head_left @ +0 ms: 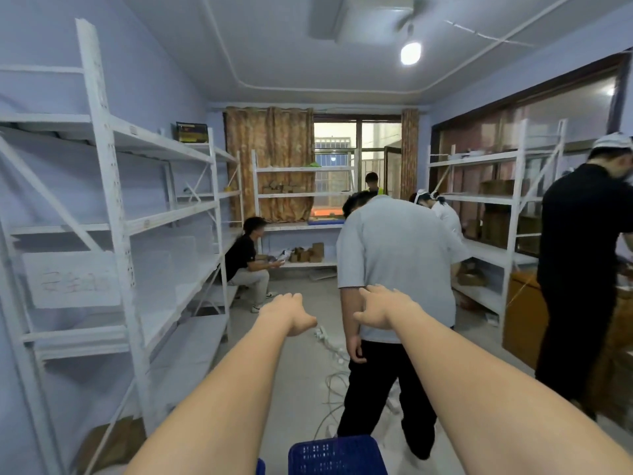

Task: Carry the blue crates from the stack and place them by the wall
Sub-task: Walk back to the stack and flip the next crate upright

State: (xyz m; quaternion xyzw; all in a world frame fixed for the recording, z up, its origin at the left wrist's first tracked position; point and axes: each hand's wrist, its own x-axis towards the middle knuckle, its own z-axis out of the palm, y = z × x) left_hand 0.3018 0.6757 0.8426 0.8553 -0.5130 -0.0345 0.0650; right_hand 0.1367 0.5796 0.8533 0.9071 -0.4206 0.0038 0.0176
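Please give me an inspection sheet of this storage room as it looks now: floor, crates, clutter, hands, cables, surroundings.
Surface: grey floor, mostly bare in the middle.
Job's things: blue crate at the bottom edge, below both arms; a second blue sliver beside it.
Clutter: cardboard boxes on the far low shelf.
Grippers: left hand and right hand stretched forward, empty.
Cables: white cables and power strip on the floor ahead.
Surroundings: white shelving on the left; person in grey shirt close ahead, back turned.
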